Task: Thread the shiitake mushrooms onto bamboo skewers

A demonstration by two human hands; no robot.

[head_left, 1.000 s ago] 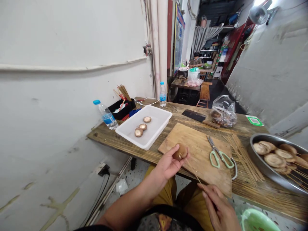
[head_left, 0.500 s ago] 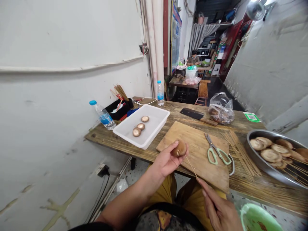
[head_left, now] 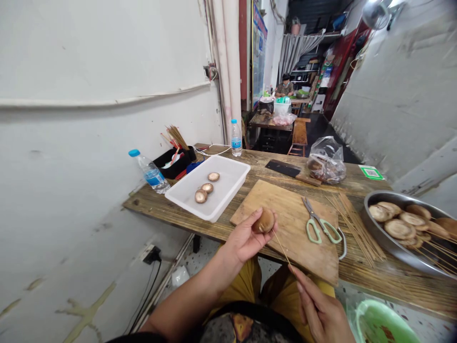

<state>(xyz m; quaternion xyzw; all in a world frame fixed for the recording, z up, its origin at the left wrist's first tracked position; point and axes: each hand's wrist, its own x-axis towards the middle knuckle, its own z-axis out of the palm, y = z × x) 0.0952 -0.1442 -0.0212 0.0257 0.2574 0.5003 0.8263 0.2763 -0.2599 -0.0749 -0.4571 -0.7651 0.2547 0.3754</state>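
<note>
A brown mushroom cap [head_left: 264, 221] rests in the fingers of my left hand [head_left: 248, 238], just over the near edge of the wooden cutting board [head_left: 285, 205]. My right hand [head_left: 319, 300] pinches a thin wooden skewer [head_left: 283, 248] low down, below the board's near edge. The skewer's far end meets the mushroom's lower right side; how deep it sits there is hidden. Green-handled scissors [head_left: 317, 225] lie on the board to the right. Several loose skewers [head_left: 357, 231] lie beside the board. Three mushrooms [head_left: 207, 188] sit in a white plastic tray [head_left: 228, 200] at the left.
At the right a steel basin [head_left: 371, 224] holds several skewered mushrooms. A cleaver [head_left: 283, 167] and a plastic bag [head_left: 326, 162] lie behind the board. Water bottles [head_left: 153, 176] stand near the tray. A green tub [head_left: 385, 324] is below the table. A person [head_left: 285, 86] sits far back.
The view has shifted very slightly. Both hands keep nearly the same pose, with the skewer still against the mushroom.
</note>
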